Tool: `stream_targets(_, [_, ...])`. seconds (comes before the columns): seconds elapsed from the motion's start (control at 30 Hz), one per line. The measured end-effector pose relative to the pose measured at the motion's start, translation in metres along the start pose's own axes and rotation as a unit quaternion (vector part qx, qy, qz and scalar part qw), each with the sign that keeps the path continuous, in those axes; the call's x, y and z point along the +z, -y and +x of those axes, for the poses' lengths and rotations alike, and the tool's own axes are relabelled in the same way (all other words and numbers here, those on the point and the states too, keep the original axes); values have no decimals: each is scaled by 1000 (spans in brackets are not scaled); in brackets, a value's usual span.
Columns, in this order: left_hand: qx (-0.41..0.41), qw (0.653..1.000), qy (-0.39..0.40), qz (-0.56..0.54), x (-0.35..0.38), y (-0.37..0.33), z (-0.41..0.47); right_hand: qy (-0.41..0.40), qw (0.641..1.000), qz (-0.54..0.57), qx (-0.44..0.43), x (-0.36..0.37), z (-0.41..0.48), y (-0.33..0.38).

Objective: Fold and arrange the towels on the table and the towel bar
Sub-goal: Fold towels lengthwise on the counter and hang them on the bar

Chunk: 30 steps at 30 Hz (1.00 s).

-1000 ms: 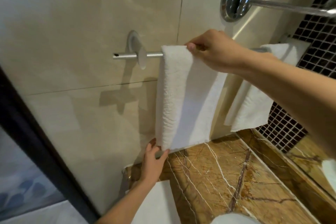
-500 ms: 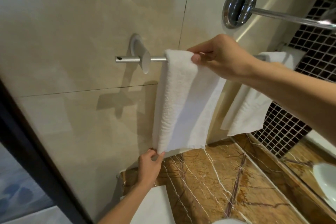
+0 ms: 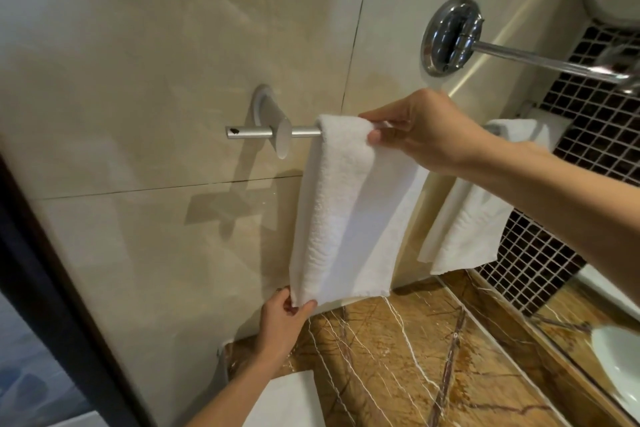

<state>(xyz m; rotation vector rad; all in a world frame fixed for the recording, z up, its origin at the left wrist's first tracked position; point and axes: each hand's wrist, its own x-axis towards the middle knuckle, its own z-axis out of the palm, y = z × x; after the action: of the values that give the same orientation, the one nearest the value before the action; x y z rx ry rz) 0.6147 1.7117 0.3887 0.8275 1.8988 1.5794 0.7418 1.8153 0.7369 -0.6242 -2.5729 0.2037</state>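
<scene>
One flat white item (image 3: 287, 402) lies nearest the camera, at the bottom edge, on the brown marble worktop (image 3: 398, 364), which is streaked with pale veins. Whether this item is a folded towel cannot be told.

Just beyond it, the left hand (image 3: 282, 317) is raised off the worktop. It pinches the lower left corner of the white towel (image 3: 346, 211) between thumb and fingertips. This towel hangs folded lengthwise over the towel bar (image 3: 249, 132), and its bottom edge ends just above the place where the worktop meets the wall.

Higher up, the right hand (image 3: 426, 130) grasps the towel's top fold at the bar, with the thumb pressed on the front face and the fingers curled over the top. The bar is a brushed metal rod. Its left end sticks out past a rounded bracket fixed to the glossy beige wall tiles (image 3: 156, 62).

Farther right along the same bar, partly hidden by the person's right forearm (image 3: 561, 194), a second white towel (image 3: 474, 218) hangs down, touched by neither hand. Above it, a round chrome wall mount (image 3: 450, 35) carries a shiny rod running off to the right. Dark mosaic tiles (image 3: 588, 135) cover the far right wall, and part of a white basin (image 3: 616, 354) shows at the lower right edge. A dark door frame (image 3: 52, 288) slants down the left side.
</scene>
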Motion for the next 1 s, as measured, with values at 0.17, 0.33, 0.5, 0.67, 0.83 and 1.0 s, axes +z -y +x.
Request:
stream_targets(0.17, [9,998,16,57,1,11,-2,1,1000,-4,18,0,0,0])
stream_targets(0.33, [-9,998,22,52,16,5,-8,13,1000,-21,16,0,0,3])
stream_targets(0.5, [-3,999,22,31,25,3,-13,38,997,-59,26,-5,2,-4])
stream_targets(0.67, [20,998,46,-23,24,6,-14,48,996,-66,20,-12,-1,-13])
stream_targets(0.83, [12,1000,25,-14,30,6,-15,70,995,-76,8,-10,3,-17])
stream_targets(1.0, [0,992,-38,-124,36,3,-34,66,994,-82,14,-8,3,-18])
